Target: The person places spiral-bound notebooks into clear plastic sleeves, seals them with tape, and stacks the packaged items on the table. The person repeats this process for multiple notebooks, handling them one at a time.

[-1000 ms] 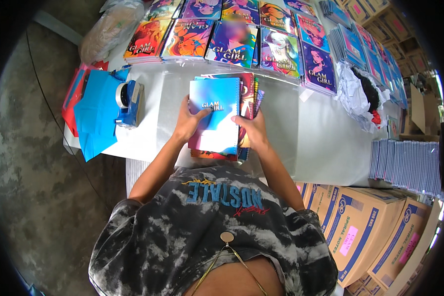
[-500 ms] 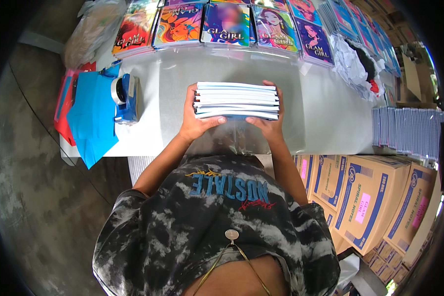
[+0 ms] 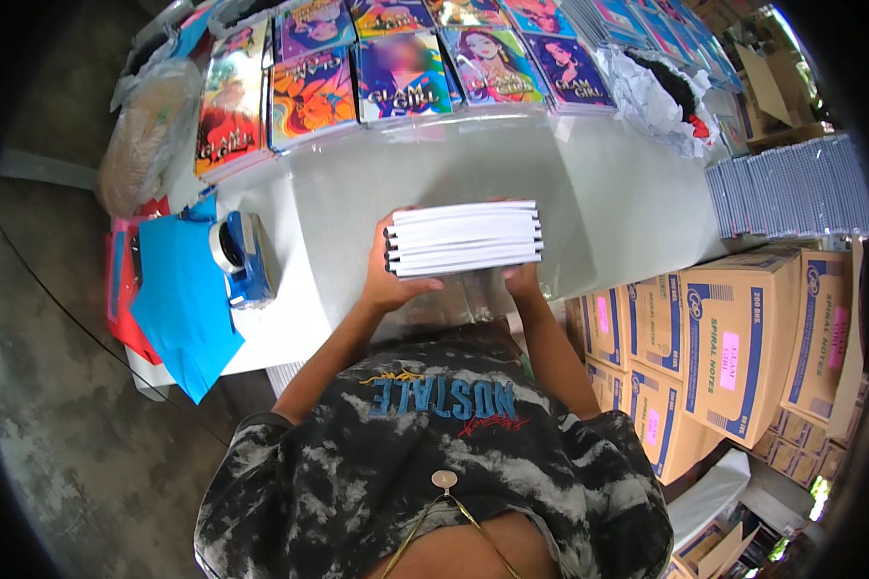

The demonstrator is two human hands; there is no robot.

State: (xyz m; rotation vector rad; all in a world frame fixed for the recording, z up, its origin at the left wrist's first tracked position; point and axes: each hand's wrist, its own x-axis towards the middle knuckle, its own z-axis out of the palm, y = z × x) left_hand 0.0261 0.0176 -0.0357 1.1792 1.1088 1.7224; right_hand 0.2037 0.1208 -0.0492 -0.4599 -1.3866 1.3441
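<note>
A short stack of notebooks (image 3: 463, 238) is held over the near middle of the table, its white page edges facing up toward me and dark bindings showing at its left end. My left hand (image 3: 392, 284) wraps the left end, thumb along the near side. At the near right corner, my right hand (image 3: 522, 279) grips the same stack; most of its fingers are hidden beneath or behind it. The page edges lie nearly level with one another.
Rows of colourful notebooks (image 3: 403, 79) line the table's far side. At left are a blue tape dispenser (image 3: 245, 259), blue sheet (image 3: 185, 299) and plastic-wrapped bundle (image 3: 147, 135). Crumpled paper (image 3: 653, 101) and stacked spiral notebooks (image 3: 788, 188) stand right, above cardboard boxes (image 3: 742, 343).
The stack's edges look more even than before. My right hand has slid from the stack's right end to its near corner. The whole view has turned and shifted slightly.
</note>
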